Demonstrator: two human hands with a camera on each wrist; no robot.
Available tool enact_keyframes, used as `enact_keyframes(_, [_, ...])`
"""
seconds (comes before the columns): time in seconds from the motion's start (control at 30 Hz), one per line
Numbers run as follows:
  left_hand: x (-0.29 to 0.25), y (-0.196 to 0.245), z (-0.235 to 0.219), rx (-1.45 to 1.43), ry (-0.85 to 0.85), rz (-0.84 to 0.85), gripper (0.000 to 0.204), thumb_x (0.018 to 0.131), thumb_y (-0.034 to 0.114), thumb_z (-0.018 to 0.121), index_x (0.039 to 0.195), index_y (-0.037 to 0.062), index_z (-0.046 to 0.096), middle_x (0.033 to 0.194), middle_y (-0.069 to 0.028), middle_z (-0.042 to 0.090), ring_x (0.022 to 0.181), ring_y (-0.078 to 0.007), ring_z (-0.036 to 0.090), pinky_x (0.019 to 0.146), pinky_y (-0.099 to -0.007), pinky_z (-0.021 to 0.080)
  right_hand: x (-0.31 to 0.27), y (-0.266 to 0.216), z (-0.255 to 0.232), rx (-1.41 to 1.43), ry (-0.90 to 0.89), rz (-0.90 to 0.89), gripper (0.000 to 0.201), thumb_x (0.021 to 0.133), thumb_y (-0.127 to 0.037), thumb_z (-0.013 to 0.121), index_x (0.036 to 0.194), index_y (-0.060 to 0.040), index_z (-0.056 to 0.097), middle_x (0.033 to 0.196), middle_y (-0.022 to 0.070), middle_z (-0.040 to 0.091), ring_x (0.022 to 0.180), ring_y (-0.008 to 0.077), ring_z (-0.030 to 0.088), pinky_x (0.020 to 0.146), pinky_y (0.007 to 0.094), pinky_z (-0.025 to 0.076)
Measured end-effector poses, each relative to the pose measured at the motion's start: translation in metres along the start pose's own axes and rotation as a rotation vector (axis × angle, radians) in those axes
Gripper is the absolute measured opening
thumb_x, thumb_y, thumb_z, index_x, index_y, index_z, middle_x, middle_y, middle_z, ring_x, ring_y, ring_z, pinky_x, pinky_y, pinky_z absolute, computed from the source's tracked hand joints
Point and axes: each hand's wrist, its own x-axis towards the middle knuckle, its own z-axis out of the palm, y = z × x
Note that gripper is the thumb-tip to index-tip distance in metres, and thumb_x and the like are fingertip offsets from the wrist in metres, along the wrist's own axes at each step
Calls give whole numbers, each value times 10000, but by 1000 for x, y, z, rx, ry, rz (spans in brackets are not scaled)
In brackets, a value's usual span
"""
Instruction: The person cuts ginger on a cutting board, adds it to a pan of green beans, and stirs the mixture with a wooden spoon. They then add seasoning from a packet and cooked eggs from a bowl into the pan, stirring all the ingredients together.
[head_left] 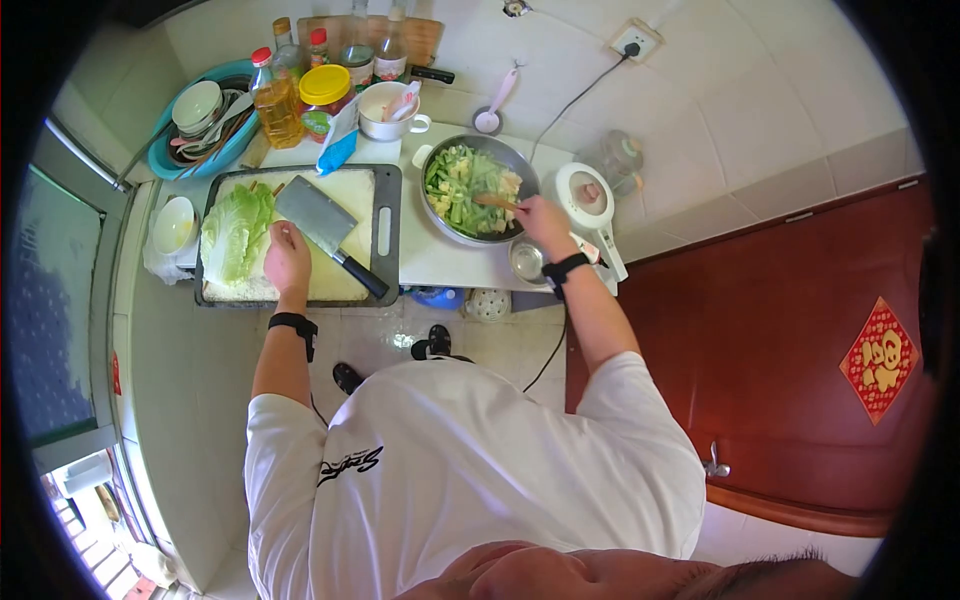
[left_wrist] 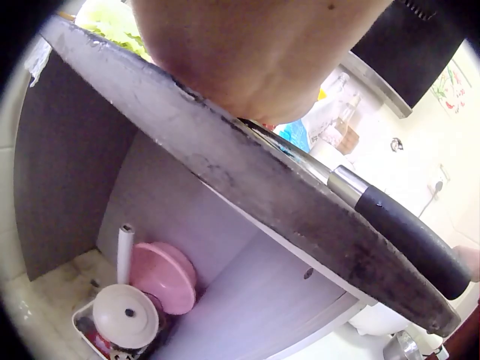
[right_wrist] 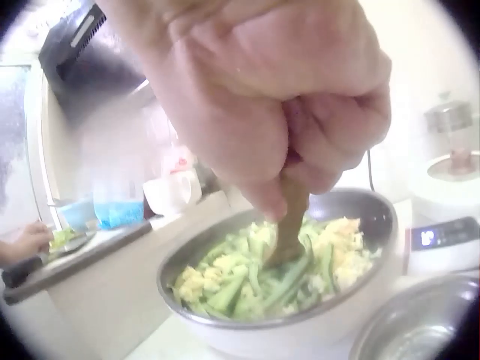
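The right hand [head_left: 545, 225] grips a wooden spatula [head_left: 496, 201] whose end is in a pan [head_left: 430, 205] of green vegetable strips and yellow egg-like pieces. In the right wrist view the fingers curl round the spatula [right_wrist: 289, 232], its lower end among the food [right_wrist: 236, 281]. The left hand [head_left: 287, 262] rests, loosely curled, at the cutting board [head_left: 388, 215], between lettuce leaves [head_left: 232, 235] and a cleaver [head_left: 318, 212]; nothing shows in its grasp. The left wrist view has the cleaver's black handle [left_wrist: 409, 240] over the board's edge [left_wrist: 225, 161], with the fingers hidden.
A metal bowl [head_left: 527, 262] and a white lidded cooker [head_left: 583, 195] stand right of the pan. Behind the board are a white cup [head_left: 385, 112], bottles [head_left: 277, 110] and a blue basin [head_left: 160, 155] of dishes. A small bowl [head_left: 175, 225] is at the left.
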Motion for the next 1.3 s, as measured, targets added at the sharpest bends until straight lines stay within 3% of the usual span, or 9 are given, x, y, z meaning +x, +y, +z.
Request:
enact_keyframes(0.1, [0,2,-3,-21,-44,-17,154,969,302,504,1030,168,549,741,-108,681,692,-366,654,587,-484,479,-12,15,-54,32,36,-45,202,823,-300,671,881,-124,753,812,147,705,784,347,685,701,451,543])
enact_keyframes(0.17, [-2,0,-1,-30,-23,-17,148,968,298,506,1026,169,549,732,-104,677,685,-361,653,583,-484,477,-15,15,-78,-302,-165,33,209,786,-313,714,882,-135,769,774,119,709,726,300,689,667,414,546])
enact_keyframes(0.27, [-1,0,0,-38,-3,-12,140,966,293,508,1022,172,551,720,-101,673,671,-359,651,575,-483,475,-3,28,-39,-269,-118,-119,213,765,-321,725,876,-145,773,775,106,714,728,297,692,659,406,547])
enact_keyframes(0.63, [-1,-3,3,-58,10,-10,144,960,299,519,1002,170,568,702,-108,669,642,-366,646,548,-488,475,32,-26,16,51,85,10,225,825,-308,664,930,-133,759,862,161,704,803,368,680,730,451,545])
enact_keyframes(0.73, [0,-5,6,-68,32,-7,141,954,296,530,991,168,576,697,-105,669,627,-361,645,537,-485,476,-2,-28,13,36,-3,-47,261,842,-326,643,952,-114,748,860,183,696,799,378,673,727,455,541])
enact_keyframes(0.87, [0,-6,7,-69,32,-4,138,948,289,543,990,164,584,681,-102,666,611,-355,643,524,-474,476,-19,-19,-53,77,-63,-44,277,826,-337,651,933,-101,747,847,188,692,778,373,674,711,448,541])
enact_keyframes(1.0, [1,-5,8,-64,17,6,136,947,286,543,992,165,587,678,-103,666,612,-357,643,525,-473,477,-15,-19,-50,-66,-447,-188,256,836,-292,644,856,-62,755,761,209,674,758,363,682,678,425,529])
enact_keyframes(1.2, [1,-3,4,-60,18,10,134,947,282,541,982,161,586,671,-102,663,610,-359,642,526,-476,476,11,-38,2,-1,20,-74,268,821,-320,658,861,-68,741,846,194,696,808,388,676,743,467,545])
enact_keyframes(1.3, [0,-2,4,-53,4,-3,133,947,286,543,980,163,585,670,-100,662,613,-360,643,530,-479,477,30,-36,0,-31,39,-46,248,835,-314,655,877,-86,742,833,194,696,799,385,676,739,474,543])
